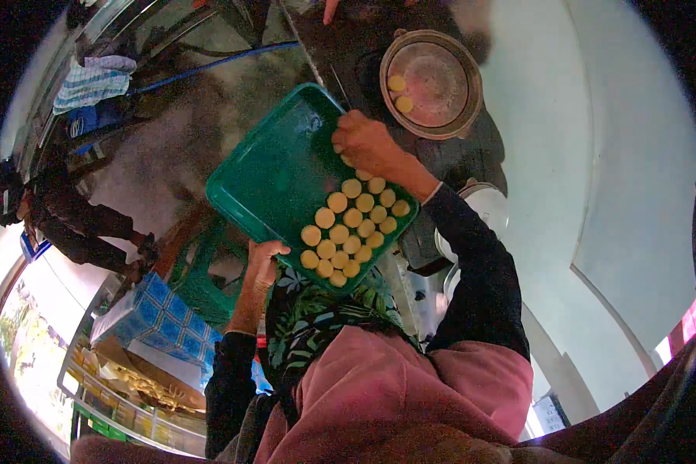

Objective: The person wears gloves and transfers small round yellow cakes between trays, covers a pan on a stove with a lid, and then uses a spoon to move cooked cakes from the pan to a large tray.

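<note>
A green plastic tray (274, 166) is held tilted in front of me. Several round yellow dough pieces (352, 228) lie bunched in its lower right part. My left hand (263, 259) grips the tray's near edge from underneath. My right hand (367, 143) reaches over the tray's far right edge, fingers curled on a yellow piece there. Beyond it a round metal pan (460, 116) holds two yellow pieces (399, 93) at its left side.
The pan sits on a dark stove top (348, 46). A white round vessel (491, 205) stands to the right. A crouched person in dark clothes (69, 220) is at left, near a blue patterned box (162, 317) and a green stool (197, 282).
</note>
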`<state>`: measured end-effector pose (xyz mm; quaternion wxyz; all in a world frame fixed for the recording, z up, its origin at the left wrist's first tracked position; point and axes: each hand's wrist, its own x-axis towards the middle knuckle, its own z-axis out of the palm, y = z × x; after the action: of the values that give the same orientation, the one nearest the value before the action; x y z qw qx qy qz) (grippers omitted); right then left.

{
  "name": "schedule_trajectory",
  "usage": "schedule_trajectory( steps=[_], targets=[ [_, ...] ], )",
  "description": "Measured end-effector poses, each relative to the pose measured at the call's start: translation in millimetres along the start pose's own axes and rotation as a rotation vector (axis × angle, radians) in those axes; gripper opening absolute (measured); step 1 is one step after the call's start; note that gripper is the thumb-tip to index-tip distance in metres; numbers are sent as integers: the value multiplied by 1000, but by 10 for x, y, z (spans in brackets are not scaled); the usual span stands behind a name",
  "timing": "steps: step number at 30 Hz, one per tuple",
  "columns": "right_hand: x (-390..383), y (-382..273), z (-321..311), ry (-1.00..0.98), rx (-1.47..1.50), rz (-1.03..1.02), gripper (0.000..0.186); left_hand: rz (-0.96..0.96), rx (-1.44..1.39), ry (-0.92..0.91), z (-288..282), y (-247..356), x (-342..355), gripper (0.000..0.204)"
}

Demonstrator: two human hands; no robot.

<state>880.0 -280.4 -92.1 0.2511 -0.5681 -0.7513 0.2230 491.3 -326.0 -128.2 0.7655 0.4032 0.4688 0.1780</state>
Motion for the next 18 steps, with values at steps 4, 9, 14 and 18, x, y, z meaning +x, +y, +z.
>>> schedule_trajectory(
  steps=[4, 9, 14, 18],
  targets=[
    [110, 86, -454, 298, 164, 458, 20, -259, -88, 89, -59, 33, -82, 34],
    [-503, 1870, -317, 745, 204, 710, 18, -493, -239, 254, -108, 27, 100, 21],
    [-556, 2593, -27, 649, 154, 621, 18, -533, -193, 253, 75, 327, 142, 35],
    [-221, 2173, -106, 373, -150, 679, 17, -446, -233, 274, 197, 450, 101, 36]
  ],
)
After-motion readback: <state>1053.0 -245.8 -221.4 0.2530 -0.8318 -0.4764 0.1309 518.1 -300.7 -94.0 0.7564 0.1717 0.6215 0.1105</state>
